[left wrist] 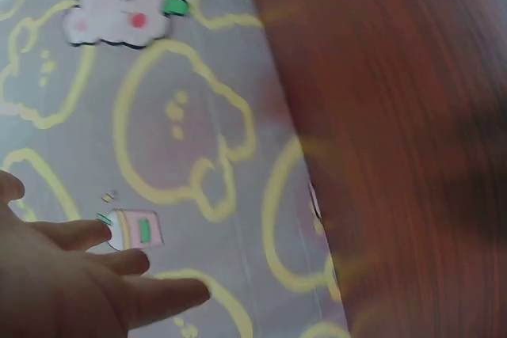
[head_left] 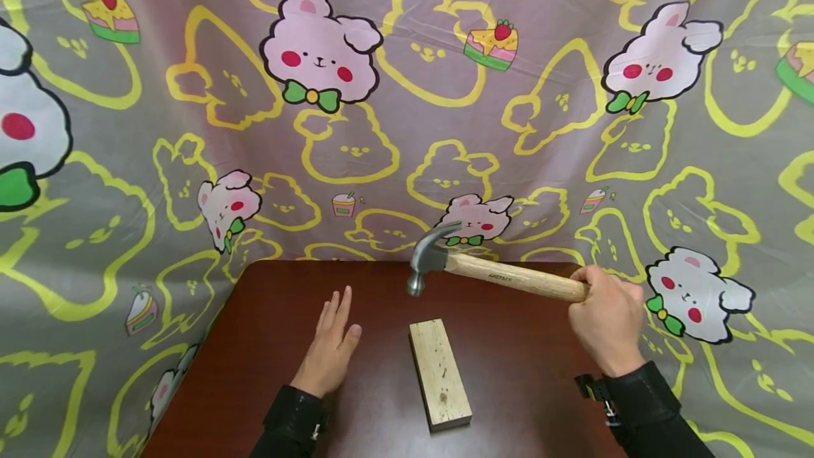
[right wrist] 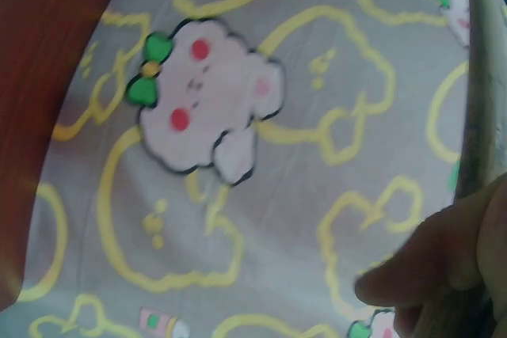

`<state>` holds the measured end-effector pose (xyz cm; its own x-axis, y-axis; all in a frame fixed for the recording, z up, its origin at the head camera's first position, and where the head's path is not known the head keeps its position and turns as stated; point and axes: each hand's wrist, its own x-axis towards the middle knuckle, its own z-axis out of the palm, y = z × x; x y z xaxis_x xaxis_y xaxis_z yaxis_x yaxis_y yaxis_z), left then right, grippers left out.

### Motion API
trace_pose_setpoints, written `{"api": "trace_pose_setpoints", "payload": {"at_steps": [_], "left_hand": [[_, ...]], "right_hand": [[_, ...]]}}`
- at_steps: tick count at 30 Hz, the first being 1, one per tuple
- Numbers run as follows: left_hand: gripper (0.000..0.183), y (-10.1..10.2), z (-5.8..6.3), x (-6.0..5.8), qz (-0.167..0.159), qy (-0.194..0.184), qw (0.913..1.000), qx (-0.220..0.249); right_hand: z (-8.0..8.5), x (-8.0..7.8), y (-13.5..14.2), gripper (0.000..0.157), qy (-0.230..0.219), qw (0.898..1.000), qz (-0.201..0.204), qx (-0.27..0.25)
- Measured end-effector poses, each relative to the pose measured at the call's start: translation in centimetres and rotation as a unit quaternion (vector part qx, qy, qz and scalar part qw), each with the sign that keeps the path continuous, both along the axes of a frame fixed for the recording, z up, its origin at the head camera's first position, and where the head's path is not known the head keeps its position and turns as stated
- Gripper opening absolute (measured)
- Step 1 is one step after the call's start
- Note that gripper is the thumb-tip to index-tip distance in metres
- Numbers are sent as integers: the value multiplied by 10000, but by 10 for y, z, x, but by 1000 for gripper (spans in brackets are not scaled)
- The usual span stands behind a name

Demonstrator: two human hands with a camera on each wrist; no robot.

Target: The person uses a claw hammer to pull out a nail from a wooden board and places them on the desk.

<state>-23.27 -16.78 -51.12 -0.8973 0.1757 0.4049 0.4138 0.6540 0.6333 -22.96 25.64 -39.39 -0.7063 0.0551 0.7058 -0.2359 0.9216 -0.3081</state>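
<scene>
A claw hammer with a wooden handle and metal head is held up in my right hand, which grips the handle near its end. Its head points left, above the far end of a wooden block in the head view. That pale, knotted block lies lengthwise on the dark red-brown table. To the left of the block is my left hand, its fingers extended and holding nothing. In the right wrist view, my thumb lies along the hammer handle.
A grey curtain with yellow outlines and white cartoon animals hangs behind the table and along both sides. The table's far edge meets it. Black straps and sleeves cover both wrists.
</scene>
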Motion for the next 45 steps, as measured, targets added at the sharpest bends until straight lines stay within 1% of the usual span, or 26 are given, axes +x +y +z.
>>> {"api": "trace_pose_setpoints", "payload": {"at_steps": [3,6,8,9,10,11,12,13,14,16,17,18,19,20,23,26,28,31,32,34,36,39,40,41,43,45], "left_hand": [[67,4,12,-1,-571,163,9965,589],[78,9,26,1,-1050,280,9888,1019],[85,12,34,3,-1383,180,9813,1330],[87,14,38,4,-1569,84,9759,1515],[90,17,41,5,-1824,-33,9674,1758],[92,19,44,7,-2087,-160,9566,2028],[95,21,46,8,-2412,-307,9409,2357],[98,23,48,10,-2750,-399,9232,2654],[100,25,50,11,-3084,-505,9026,2962],[104,29,54,15,-3588,-753,8636,3462],[106,30,57,17,-3727,-840,8508,3607],[106,31,60,19,-3788,-922,8434,3697],[107,32,63,22,-3745,-980,8441,3709],[107,32,66,25,-3670,-1024,8483,3676],[103,33,78,33,-3285,-1005,8783,3324],[91,34,86,39,-2906,-798,9088,2886],[82,34,88,41,-2704,-723,9199,2746],[70,34,80,41,-2520,-751,9225,2824],[69,33,77,40,-2539,-815,9183,2926],[67,34,76,40,-2561,-964,9121,3052],[67,34,70,39,-2533,-1045,9103,3102],[66,32,69,40,-2545,-1120,9059,3194],[66,31,66,39,-2540,-1123,9034,3267],[66,30,62,37,-2531,-1133,9010,3335],[65,28,61,37,-2549,-1164,8944,3485],[63,25,61,37,-2553,-1210,8855,3687]], "right_hand": [[6,7,-9,26,47,9998,153,105],[9,13,-17,26,143,9993,288,183],[9,17,-22,28,185,9988,394,235],[8,18,-23,30,203,9984,446,280],[7,19,-25,30,240,9979,502,329],[7,20,-27,31,275,9974,550,385],[6,21,-28,31,317,9967,608,445],[5,21,-30,31,349,9960,657,500],[5,22,-31,30,387,9953,695,556],[4,22,-34,29,469,9941,738,642],[3,22,-35,29,485,9937,751,668],[3,23,-36,29,492,9935,768,683],[3,23,-37,29,483,9935,777,684],[3,24,-38,30,466,9935,790,679],[4,26,-40,31,407,9938,806,652],[5,27,-42,30,365,9938,813,663],[5,29,-42,30,346,9936,836,676],[5,30,-42,31,312,9930,889,717],[4,30,-42,32,305,9927,913,732],[4,30,-43,33,294,9920,952,773],[3,29,-43,34,305,9912,1003,803],[3,28,-43,36,417,9890,1139,847],[3,28,-43,37,489,9886,1178,800],[3,28,-42,38,568,9887,1190,708],[6,30,-41,44,727,9906,1117,305],[10,34,-40,67,574,9903,1144,-551]]}}
